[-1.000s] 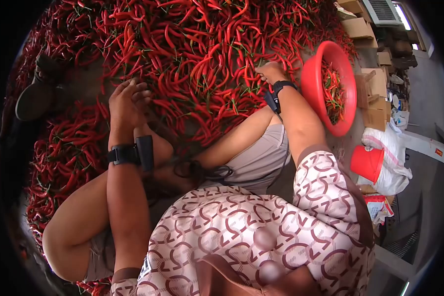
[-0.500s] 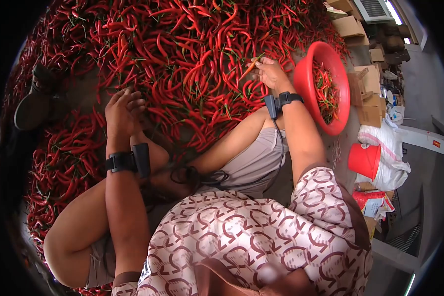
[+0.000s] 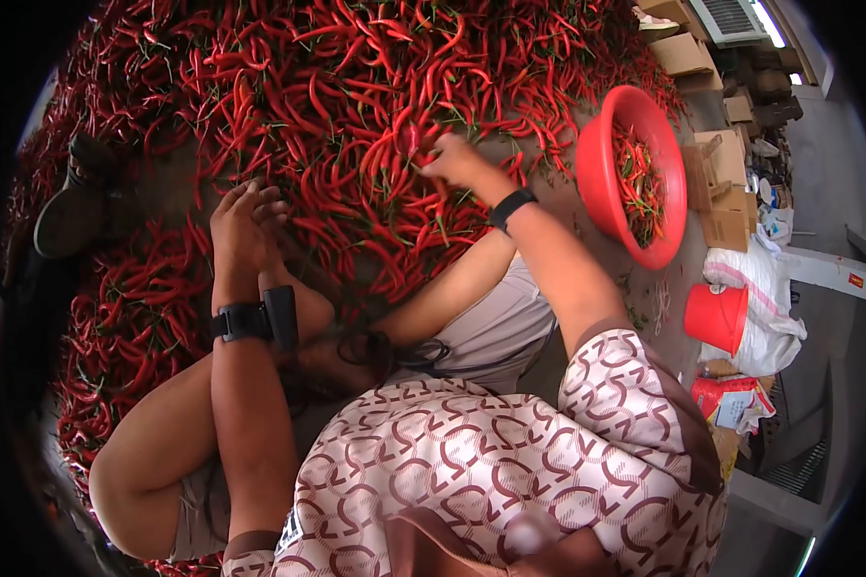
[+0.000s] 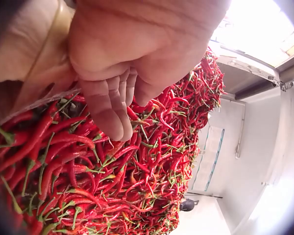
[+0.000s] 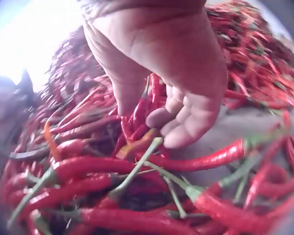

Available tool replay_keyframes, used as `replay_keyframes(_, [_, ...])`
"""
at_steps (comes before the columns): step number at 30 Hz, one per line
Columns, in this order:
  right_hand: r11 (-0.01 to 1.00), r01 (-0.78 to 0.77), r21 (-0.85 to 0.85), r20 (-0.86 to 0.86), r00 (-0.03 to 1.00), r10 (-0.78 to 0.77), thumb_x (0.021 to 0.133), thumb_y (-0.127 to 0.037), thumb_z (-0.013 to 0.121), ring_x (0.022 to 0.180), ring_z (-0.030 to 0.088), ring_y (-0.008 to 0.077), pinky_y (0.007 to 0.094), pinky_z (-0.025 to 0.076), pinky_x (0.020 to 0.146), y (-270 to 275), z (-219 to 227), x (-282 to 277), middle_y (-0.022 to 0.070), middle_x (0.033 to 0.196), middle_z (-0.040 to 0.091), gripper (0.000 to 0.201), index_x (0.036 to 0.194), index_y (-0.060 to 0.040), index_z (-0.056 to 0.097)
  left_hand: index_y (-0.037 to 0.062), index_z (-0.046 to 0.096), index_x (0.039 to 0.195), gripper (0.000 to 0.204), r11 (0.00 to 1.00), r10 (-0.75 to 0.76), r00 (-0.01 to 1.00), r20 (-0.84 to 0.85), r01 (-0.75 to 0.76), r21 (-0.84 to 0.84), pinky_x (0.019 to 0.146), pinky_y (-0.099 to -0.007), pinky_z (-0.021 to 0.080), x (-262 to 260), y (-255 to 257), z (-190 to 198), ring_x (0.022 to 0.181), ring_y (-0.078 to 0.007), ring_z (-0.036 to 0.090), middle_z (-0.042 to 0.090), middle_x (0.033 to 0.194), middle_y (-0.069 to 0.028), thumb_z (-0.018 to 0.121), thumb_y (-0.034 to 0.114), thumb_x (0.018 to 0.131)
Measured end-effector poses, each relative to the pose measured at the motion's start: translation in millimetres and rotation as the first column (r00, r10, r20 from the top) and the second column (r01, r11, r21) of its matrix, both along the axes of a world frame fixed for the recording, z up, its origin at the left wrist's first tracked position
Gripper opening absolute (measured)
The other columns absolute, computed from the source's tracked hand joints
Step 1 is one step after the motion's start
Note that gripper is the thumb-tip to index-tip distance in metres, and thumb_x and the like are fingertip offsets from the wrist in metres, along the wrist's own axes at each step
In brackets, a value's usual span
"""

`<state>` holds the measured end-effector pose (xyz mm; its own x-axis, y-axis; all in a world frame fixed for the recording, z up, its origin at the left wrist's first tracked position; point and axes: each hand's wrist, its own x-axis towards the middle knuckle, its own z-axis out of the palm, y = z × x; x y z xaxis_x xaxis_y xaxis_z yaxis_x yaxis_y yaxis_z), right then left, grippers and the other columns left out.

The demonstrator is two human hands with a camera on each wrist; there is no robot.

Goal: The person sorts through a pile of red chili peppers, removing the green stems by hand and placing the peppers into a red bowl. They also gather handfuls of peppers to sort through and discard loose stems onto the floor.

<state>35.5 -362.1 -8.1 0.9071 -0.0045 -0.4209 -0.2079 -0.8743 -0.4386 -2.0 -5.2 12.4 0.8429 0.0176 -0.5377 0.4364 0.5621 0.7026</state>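
Note:
Red chillies (image 3: 346, 87) with green stems lie heaped over the floor. My right hand (image 3: 460, 163) reaches down at the heap's near side, left of the red bowl (image 3: 597, 168). In the right wrist view the thumb and bent fingers of this hand (image 5: 166, 54) stand apart just above chillies, an orange-tinged one (image 5: 137, 144) close to the fingertips; no grip on it shows. The left hand (image 3: 241, 226) hangs by my bare foot, fingers loosely bent and holding nothing; in the left wrist view this hand (image 4: 137, 49) is over chillies (image 4: 112, 196).
The bowl holds chillies (image 3: 637, 183). To its right are cardboard boxes (image 3: 726, 221), a red bucket (image 3: 717, 317) and a white sack (image 3: 775, 332). My bent legs (image 3: 149, 433) flank the near chillies. A dark shoe (image 3: 67, 221) stands at the far left.
Half a second ago the right hand held up an orange-red chilli by the bowl; it has since moved left to the heap, and that chilli no longer shows in it. The left hand has barely moved.

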Motion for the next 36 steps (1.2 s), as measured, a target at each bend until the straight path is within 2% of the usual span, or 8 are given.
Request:
replay_keyframes(3, [0.970, -0.237, -0.054, 0.190, 0.951, 0.243, 0.064, -0.019, 0.080, 0.066, 0.065, 0.0260, 0.0366, 0.051, 0.065, 29.5, -6.6, -24.5, 0.0165, 0.070, 0.064, 0.053, 0.102, 0.0082, 0.055, -0.0023, 0.052, 0.110, 0.022, 0.998, 0.067, 0.998, 0.015, -0.066, -0.020, 0.051, -0.0289, 0.053, -1.9, -2.7, 1.4, 0.062, -0.0205, 0.063, 0.064, 0.087, -0.0161, 0.056, 0.010, 0.092])
replay_keyframes(7, [0.935, -0.317, 0.161, -0.154, 0.927, 0.341, 0.062, -0.027, 0.079, 0.100, 0.061, 0.0389, 0.0408, 0.049, 0.086, 41.0, 38.2, -43.0, 0.0282, 0.106, 0.062, 0.071, 0.119, 0.0072, 0.054, 0.0011, 0.060, 0.100, 0.012, 0.940, 0.212, 0.964, 0.164, -0.247, 0.237, 0.045, -0.0213, 0.045, -9.7, -19.7, 16.8, 0.054, -0.0102, 0.057, 0.063, 0.076, -0.0065, 0.056, 0.006, 0.090])
replay_keyframes(11, [0.908, -0.329, 0.259, -0.074, 0.931, 0.358, 0.071, -0.025, 0.073, 0.098, 0.063, 0.0323, 0.0366, 0.050, 0.084, 42.6, 69.5, -4.6, 0.0192, 0.109, 0.064, 0.045, 0.110, -0.0039, 0.064, 0.0041, 0.063, 0.096, 0.009, 0.895, 0.233, 0.952, 0.199, -0.290, 0.338, 0.046, -0.0197, 0.038, -5.1, -19.4, 3.7, 0.054, -0.0058, 0.051, 0.062, 0.075, -0.0021, 0.059, 0.008, 0.089])
replay_keyframes(15, [0.868, -0.494, -0.055, 0.516, 0.730, 0.448, 0.073, -0.031, 0.074, 0.115, 0.051, 0.0307, 0.0400, 0.044, 0.096, 76.0, 49.2, 46.0, 0.0154, 0.122, 0.055, 0.051, 0.119, -0.0124, 0.060, 0.0044, 0.063, 0.096, 0.009, 0.869, 0.151, 0.980, 0.133, -0.196, 0.455, 0.045, -0.0213, 0.039, 0.9, -20.0, 4.4, 0.054, -0.0059, 0.051, 0.062, 0.073, -0.0013, 0.060, 0.009, 0.088])
replay_keyframes(18, [0.841, -0.437, -0.319, 0.307, 0.792, 0.528, 0.071, -0.036, 0.076, 0.133, 0.027, 0.0419, 0.0510, 0.036, 0.105, 125.7, 28.3, 52.2, 0.0202, 0.145, 0.030, 0.065, 0.128, -0.0148, 0.053, 0.0018, 0.061, 0.097, 0.011, 0.895, 0.194, 0.974, 0.113, -0.223, 0.387, 0.040, -0.0217, 0.039, 0.5, -12.3, 7.4, 0.051, -0.0082, 0.053, 0.064, 0.074, -0.0049, 0.059, 0.008, 0.088])
replay_keyframes(33, [0.742, -0.668, -0.056, 0.499, 0.625, 0.600, 0.076, -0.021, 0.070, 0.099, 0.061, 0.0277, 0.0370, 0.050, 0.084, 61.2, 40.7, -28.0, 0.0134, 0.104, 0.064, 0.024, 0.093, -0.0046, 0.069, 0.0006, 0.060, 0.097, 0.011, 0.916, 0.209, 0.973, 0.094, -0.228, 0.329, 0.040, -0.0226, 0.037, 2.6, -9.6, 11.9, 0.050, -0.0095, 0.052, 0.063, 0.074, -0.0058, 0.057, 0.006, 0.088])
replay_keyframes(35, [0.916, -0.209, 0.342, 0.160, 0.974, 0.162, 0.082, -0.019, 0.066, 0.085, 0.064, 0.0187, 0.0321, 0.050, 0.077, 59.0, 52.3, -20.2, 0.0097, 0.089, 0.068, 0.020, 0.090, -0.0017, 0.069, 0.0007, 0.060, 0.097, 0.011, 0.915, 0.214, 0.973, 0.090, -0.231, 0.330, 0.040, -0.0223, 0.038, 1.4, -10.6, 12.9, 0.051, -0.0094, 0.053, 0.063, 0.075, -0.0059, 0.057, 0.006, 0.088])
replay_keyframes(36, [0.917, -0.118, 0.380, 0.212, 0.977, 0.038, 0.084, -0.017, 0.063, 0.074, 0.064, 0.0126, 0.0287, 0.049, 0.071, 53.8, 47.8, -14.8, 0.0067, 0.077, 0.068, 0.019, 0.089, 0.0002, 0.068, 0.0008, 0.060, 0.097, 0.011, 0.916, 0.217, 0.972, 0.092, -0.235, 0.325, 0.040, -0.0222, 0.038, 2.1, -10.9, 10.3, 0.051, -0.0094, 0.053, 0.063, 0.075, -0.0059, 0.058, 0.006, 0.088])
